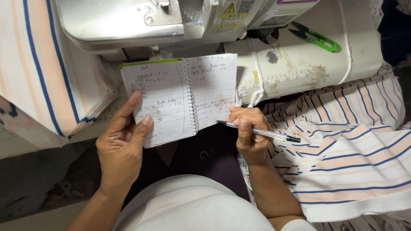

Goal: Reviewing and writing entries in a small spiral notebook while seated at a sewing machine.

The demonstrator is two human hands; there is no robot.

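Over the lap, head view: one camera, looking down at both hands in front of a sewing machine.
Left hand: curled narrow around the near left corner of a small spiral notebook, thumb and a finger pressed on the left page.
Notebook: held open and tilted, near the middle of the scene, just in front of the machine; both pages carry handwriting.
Right hand: closed on a pen, fingertips touching the near right edge of the notebook.
Pen: lies almost level, cap end pointing right, not on the paper.
Doing it well (judgement): keep the left thumb flat so the page stays open and steady; rest the right wrist before bringing the pen down.
Sewing machine: far side, cream body with a measuring scale along its front.
Snips: green-handled, on the machine's top, far right.
Striped fabric: white with blue and peach stripes, right; more at far left.
Hard to make out: machine head cut off at the top; pen tip hidden by fingers; the dark area under the notebook is unclear.
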